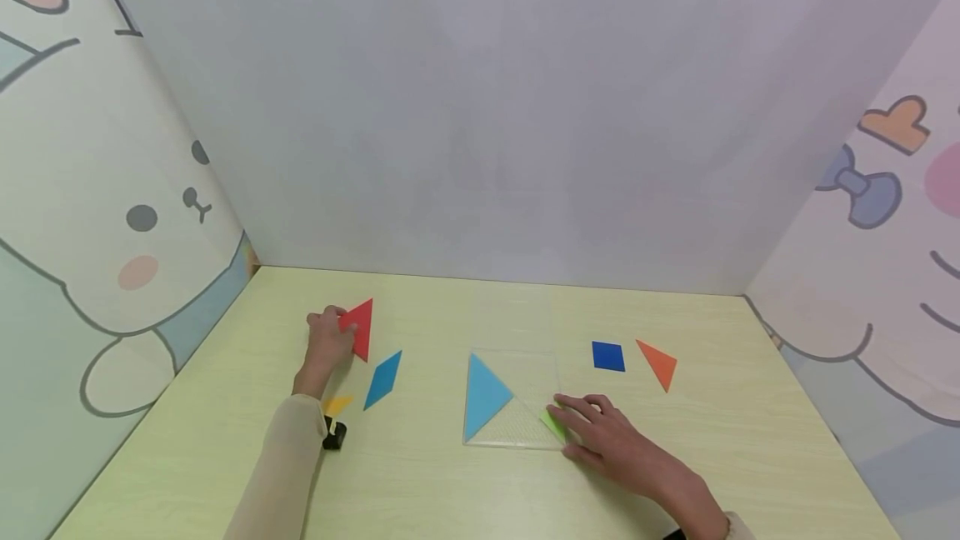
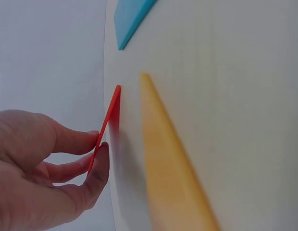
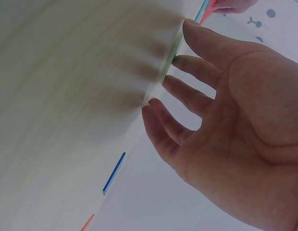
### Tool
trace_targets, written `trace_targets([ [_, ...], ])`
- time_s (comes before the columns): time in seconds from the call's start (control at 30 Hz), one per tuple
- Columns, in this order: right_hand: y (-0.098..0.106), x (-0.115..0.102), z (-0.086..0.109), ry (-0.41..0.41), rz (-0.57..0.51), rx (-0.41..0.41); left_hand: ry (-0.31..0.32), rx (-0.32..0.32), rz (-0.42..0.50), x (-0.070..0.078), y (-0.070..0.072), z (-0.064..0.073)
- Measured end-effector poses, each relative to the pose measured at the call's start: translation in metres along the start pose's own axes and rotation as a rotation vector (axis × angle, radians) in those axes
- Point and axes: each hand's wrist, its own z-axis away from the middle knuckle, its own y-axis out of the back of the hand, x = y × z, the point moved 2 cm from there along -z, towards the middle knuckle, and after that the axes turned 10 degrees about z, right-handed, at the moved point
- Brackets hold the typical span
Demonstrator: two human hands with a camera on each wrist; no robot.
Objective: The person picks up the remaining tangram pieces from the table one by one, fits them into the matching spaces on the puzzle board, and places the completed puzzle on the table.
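Note:
At the far left of the table, my left hand (image 1: 328, 342) pinches a red triangle tile (image 1: 363, 330) between thumb and fingers. The left wrist view shows the red tile (image 2: 109, 113) tilted up off the tabletop. My right hand (image 1: 611, 442) is spread over the right corner of a clear square tray (image 1: 517, 432), its fingertips touching a light green tile (image 1: 553, 425) that they partly cover. A large light blue triangle (image 1: 486, 398) lies along the tray's left side.
A blue parallelogram (image 1: 383, 380) and a yellow tile (image 1: 337, 405), partly hidden by the left forearm, lie left of the tray. Right of it are a dark blue square (image 1: 608, 356) and an orange triangle (image 1: 657, 363). A clear sheet lies behind the tray. Walls bound the table.

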Motion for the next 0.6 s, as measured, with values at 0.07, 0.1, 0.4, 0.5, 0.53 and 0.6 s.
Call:
trace_targets([
  [0.07, 0.0, 0.0, 0.0, 0.002, 0.001, 0.001, -0.007, 0.012, -0.001, 0.0, -0.001, 0.0],
  [0.1, 0.0, 0.0, 0.0, 0.005, 0.003, 0.004, -0.01, 0.019, 0.0, 0.0, -0.001, 0.0],
  [0.4, 0.0, 0.0, 0.0, 0.04, 0.019, 0.049, -0.061, 0.072, 0.046, 0.006, -0.002, 0.001],
  [0.5, 0.001, -0.001, 0.001, 0.019, 0.003, 0.026, -0.076, 0.084, 0.058, 0.009, -0.003, 0.002],
  [0.53, 0.001, -0.001, 0.001, 0.016, -0.001, 0.024, -0.082, 0.088, 0.061, 0.01, -0.004, 0.003],
  [0.6, 0.001, -0.001, 0.0, 0.016, 0.0, 0.025, -0.091, 0.091, 0.069, 0.012, -0.005, 0.005],
])
